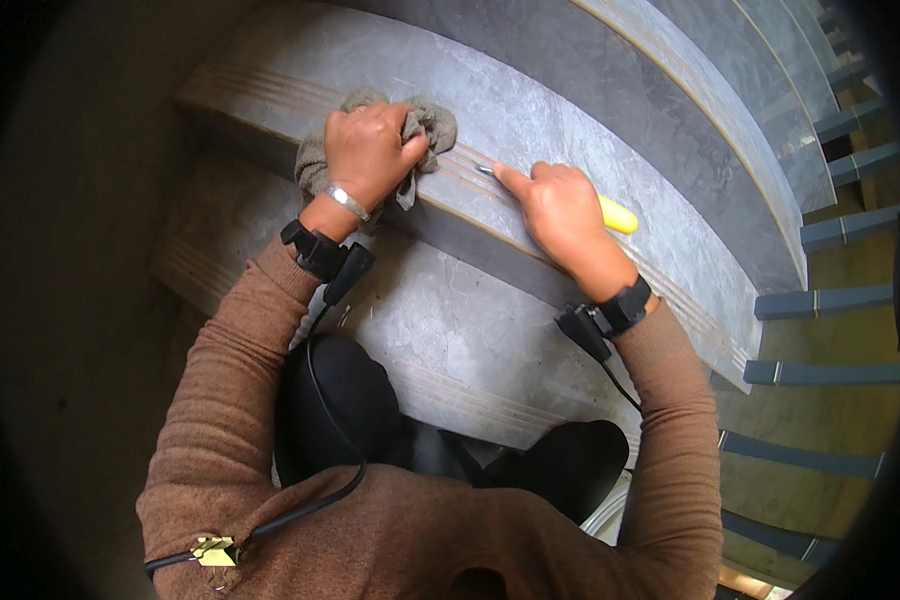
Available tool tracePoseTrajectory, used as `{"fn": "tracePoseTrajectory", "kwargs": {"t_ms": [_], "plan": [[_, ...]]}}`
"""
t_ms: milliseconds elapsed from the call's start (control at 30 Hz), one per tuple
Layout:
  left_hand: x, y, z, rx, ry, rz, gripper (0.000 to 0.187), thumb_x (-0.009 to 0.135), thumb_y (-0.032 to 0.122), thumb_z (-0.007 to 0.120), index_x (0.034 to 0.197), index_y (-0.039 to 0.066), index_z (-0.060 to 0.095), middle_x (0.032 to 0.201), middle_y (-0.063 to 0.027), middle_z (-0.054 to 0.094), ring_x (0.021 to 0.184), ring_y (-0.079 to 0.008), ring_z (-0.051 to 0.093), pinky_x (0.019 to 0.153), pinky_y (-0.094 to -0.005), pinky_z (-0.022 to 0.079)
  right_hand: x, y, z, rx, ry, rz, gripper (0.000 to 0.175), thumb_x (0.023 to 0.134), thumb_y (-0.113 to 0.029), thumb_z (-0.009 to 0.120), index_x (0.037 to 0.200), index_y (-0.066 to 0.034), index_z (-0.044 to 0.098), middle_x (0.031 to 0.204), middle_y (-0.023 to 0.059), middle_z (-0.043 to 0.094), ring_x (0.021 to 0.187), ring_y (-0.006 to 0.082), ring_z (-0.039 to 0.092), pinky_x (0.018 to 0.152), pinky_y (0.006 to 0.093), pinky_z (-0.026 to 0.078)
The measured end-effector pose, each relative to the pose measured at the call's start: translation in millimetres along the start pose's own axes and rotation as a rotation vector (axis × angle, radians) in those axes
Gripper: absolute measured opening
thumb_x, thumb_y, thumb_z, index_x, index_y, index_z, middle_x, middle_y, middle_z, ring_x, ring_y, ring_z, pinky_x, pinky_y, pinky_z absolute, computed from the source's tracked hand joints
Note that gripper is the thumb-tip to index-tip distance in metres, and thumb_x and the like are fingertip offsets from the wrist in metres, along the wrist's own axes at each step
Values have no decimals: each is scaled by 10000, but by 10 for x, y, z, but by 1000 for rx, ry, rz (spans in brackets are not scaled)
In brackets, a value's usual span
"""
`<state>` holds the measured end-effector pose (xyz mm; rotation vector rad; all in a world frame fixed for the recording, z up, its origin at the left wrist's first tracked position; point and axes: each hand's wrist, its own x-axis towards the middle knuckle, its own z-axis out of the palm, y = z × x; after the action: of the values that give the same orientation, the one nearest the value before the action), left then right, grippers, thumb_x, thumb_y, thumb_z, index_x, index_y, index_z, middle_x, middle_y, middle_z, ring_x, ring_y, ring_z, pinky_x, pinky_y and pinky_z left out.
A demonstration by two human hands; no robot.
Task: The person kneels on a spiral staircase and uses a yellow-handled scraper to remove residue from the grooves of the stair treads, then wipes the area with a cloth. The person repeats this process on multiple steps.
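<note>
My left hand (371, 150) grips a crumpled grey-brown cloth (435, 124), pressed on the front edge of a grey marble-look stair tread (480, 90). In my right hand (559, 206) is a tool with a yellow handle (619, 215) and a short metal tip (484, 170); its exact kind is hidden by my fingers. My forefinger lies along the tool close to the tip. That tip is at the grooved anti-slip lines (461, 161) near the tread's edge, to the right of the cloth. Part of the cloth hangs over the nosing.
A lower tread (450, 315) with small debris (345, 315) lies before my knees. Higher steps (645, 112) curve up at the upper right. Dark grey balusters (825, 301) line the right side. A black cable (315, 375) runs from my left wrist to a clip (216, 552) on my sweater.
</note>
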<state>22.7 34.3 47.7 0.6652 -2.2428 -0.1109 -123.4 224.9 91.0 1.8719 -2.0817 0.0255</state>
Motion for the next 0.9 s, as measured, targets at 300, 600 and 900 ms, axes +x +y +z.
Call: {"fn": "tracePoseTrajectory", "kwargs": {"t_ms": [300, 600, 900], "plan": [[26, -6, -4, 13, 5, -18, 220, 754, 305, 640, 875, 133, 707, 780, -71, 672, 728, -271, 629, 643, -405, 422, -80, -7, -130, 146, 92, 76, 367, 788, -65, 559, 1119, -183, 666, 687, 82, 574, 654, 278, 594, 618, 389, 484], [-105, 1072, 4, -12, -136, 92, 217, 719, 310, 647, 720, 93, 649, 678, -98, 646, 629, -266, 610, 646, -408, 398, -2193, 170, -1079, 335, 284, 713, 444, 861, -1, 548, 1262, -187, 598, 915, 127, 625, 819, 287, 605, 750, 348, 480], [-615, 3796, 386, -809, -768, 451, 275, 739, 334, 636, 784, 65, 671, 706, -140, 652, 668, -303, 625, 664, -424, 465, -3581, 38, -1300, 489, 365, 1145, 386, 898, -36, 527, 1268, -127, 591, 1066, 158, 639, 966, 256, 622, 849, 323, 468]]}}
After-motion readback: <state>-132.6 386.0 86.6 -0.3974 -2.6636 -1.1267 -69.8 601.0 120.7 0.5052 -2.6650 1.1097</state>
